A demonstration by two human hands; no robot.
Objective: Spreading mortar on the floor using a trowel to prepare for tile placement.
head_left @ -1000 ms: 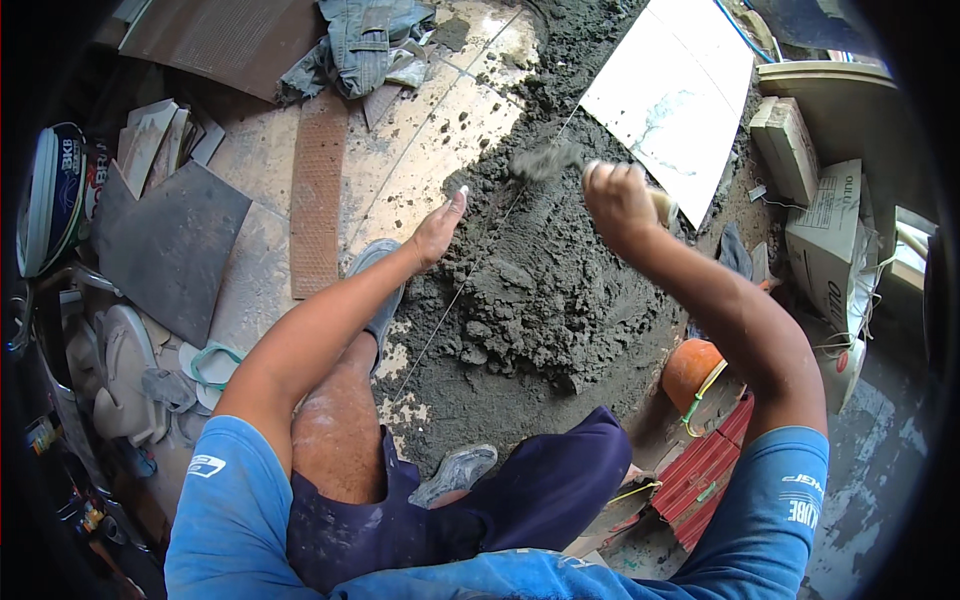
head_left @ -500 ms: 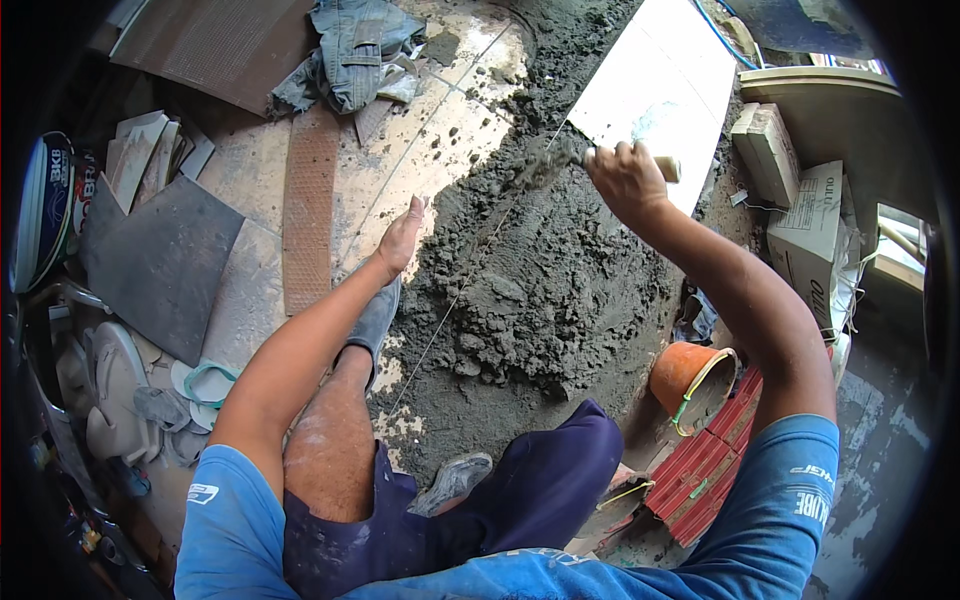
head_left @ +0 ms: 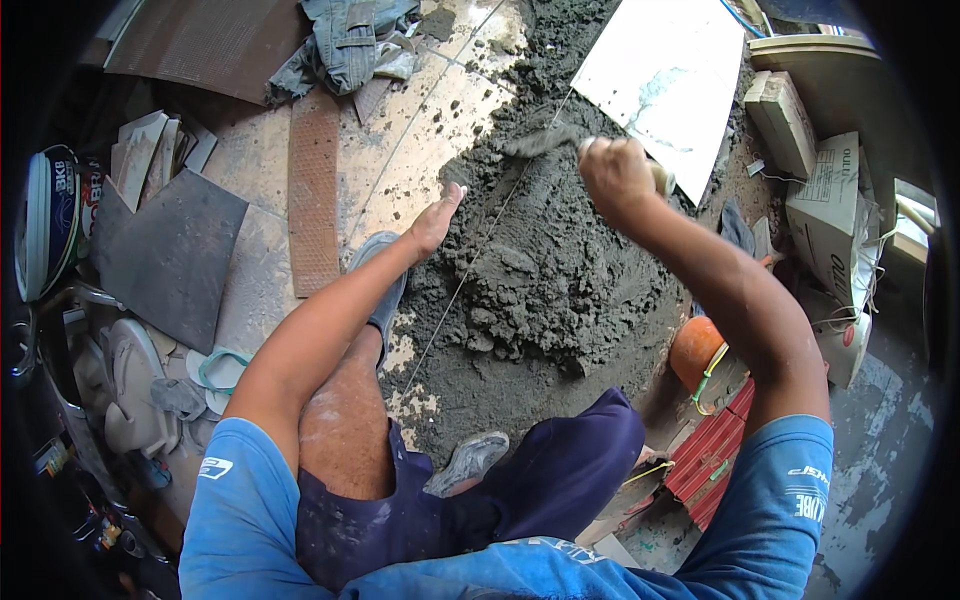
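Note:
My right hand (head_left: 617, 178) is wrapped round the light handle of a trowel (head_left: 545, 141). The trowel's grey, mortar-smeared blade points left and lies at the surface of the wet mortar (head_left: 520, 290). A thin taut string (head_left: 462, 285) runs lengthwise over the mortar, passing by the blade. My left hand (head_left: 437, 222) hovers above the mortar's left edge, fingers stretched out and holding nothing. Beyond my right hand lies a large white tile (head_left: 665, 75), with a greyish wet smear on it.
Floor tiles (head_left: 400, 150) with mortar crumbs extend left, bearing a brown strip (head_left: 315, 200) and a dark tile piece (head_left: 170, 255). An orange bucket (head_left: 697, 352) lies tipped at right beside red ribbed pieces (head_left: 712, 460). A white carton (head_left: 830, 215) stands farther right.
My left hand has moved right and slightly farther away, over the mortar's edge. My right hand has shifted slightly left, and the trowel blade has moved a little farther away from me.

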